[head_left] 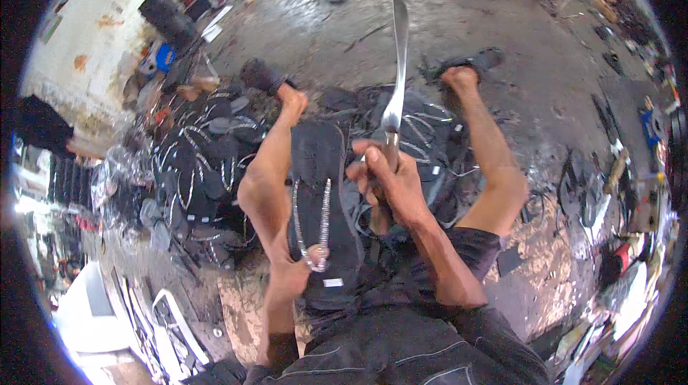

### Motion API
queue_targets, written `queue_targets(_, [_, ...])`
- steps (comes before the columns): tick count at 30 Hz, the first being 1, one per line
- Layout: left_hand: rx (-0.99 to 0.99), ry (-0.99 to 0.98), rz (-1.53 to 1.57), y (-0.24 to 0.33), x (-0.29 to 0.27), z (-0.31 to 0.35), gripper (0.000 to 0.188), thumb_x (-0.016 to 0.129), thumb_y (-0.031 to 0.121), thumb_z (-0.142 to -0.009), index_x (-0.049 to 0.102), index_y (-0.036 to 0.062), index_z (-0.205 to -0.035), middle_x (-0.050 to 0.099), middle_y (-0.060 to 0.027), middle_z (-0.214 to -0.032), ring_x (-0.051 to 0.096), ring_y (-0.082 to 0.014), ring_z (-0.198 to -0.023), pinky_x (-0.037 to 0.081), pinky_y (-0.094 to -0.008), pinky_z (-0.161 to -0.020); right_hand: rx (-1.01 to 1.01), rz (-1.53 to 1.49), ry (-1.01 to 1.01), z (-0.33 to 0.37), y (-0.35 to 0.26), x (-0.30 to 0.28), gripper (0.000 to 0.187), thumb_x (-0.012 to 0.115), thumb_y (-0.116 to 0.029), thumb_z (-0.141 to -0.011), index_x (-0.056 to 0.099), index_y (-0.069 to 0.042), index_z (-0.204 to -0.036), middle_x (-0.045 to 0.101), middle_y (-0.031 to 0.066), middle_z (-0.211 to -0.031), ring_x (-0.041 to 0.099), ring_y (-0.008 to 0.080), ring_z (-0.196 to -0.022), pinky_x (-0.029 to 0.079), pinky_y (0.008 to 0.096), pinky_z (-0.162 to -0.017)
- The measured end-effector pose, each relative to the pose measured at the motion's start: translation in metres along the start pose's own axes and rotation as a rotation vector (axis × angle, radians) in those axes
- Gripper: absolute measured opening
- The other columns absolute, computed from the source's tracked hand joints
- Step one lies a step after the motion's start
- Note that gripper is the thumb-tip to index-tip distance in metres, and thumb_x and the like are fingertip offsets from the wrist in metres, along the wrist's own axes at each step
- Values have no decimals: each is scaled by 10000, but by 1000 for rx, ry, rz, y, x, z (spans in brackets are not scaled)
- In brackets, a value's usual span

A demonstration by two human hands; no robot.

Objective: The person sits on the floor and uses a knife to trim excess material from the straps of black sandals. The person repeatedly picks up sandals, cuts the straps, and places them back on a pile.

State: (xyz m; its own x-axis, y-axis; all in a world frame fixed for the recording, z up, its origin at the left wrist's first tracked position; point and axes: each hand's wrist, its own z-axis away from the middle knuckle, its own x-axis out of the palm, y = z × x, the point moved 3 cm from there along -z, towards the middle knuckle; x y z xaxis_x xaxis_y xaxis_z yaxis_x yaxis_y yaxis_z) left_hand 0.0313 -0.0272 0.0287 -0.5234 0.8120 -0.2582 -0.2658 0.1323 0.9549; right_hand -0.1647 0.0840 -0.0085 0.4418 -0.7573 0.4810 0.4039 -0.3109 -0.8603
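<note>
Black sandal [343, 231] sits between a worker's bare knees, gripped at its near left edge as a blade stands up just beyond.

Left hand [289, 281] is clamped on the near end of the sandal, thumb over the meeting point of two silver, beaded-looking straps [326, 216], with a small white label [333, 283] just beside; right hand [399, 183], apart from the left and just right of the sandal, is closed round the handle of a curved metal blade [398, 62] pointing away from the body, while more dark footwear with silver straps [192, 170] lies heaped on the floor [308, 41] beyond the worker's left knee.
</note>
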Motion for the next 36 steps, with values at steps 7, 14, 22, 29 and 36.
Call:
queue_targets(7, [227,65,201,48,55,-20,363,676,198,-1009,570,-21,-1279,658,-59,-1117,601,-139,-1002,482,-287,-909,-386,467,91,41,-30,-6,169,787,-178,-949,750,-15,-976,649,-18,-686,588,45,-582,451,217,-524])
queue_targets(14, [95,263,19,56,61,-62,187,752,179,-968,678,11,-1000,646,-19,-913,565,-104,-861,461,-279,-795,-232,231,121,64,-19,-26,227,768,-232,-960,730,-22,-1036,666,-30,-776,549,42,-666,440,250,-574])
queue_targets(22, [-65,35,263,20,73,-53,379,711,313,-1012,667,1,-1221,709,-55,-1087,648,-144,-991,527,-308,-896,-300,531,201,65,-16,-29,282,702,-187,-1007,681,8,-1209,507,-74,-709,450,32,-638,365,204,-571])
queue_targets(29, [-389,-122,620,28,17,-54,434,623,439,-1044,670,29,-1181,738,-103,-971,725,-198,-810,602,-342,-728,-69,855,-13,144,19,-77,258,556,-244,-1060,656,-89,-1239,679,205,-864,705,343,-736,536,420,-680])
queue_targets(36, [-414,-65,647,1,19,-45,436,613,404,-1061,646,25,-1276,706,-61,-1160,665,-170,-1047,527,-331,-929,215,993,-147,235,48,-91,306,611,-386,-1020,636,-124,-1174,717,191,-924,710,429,-822,552,502,-705])
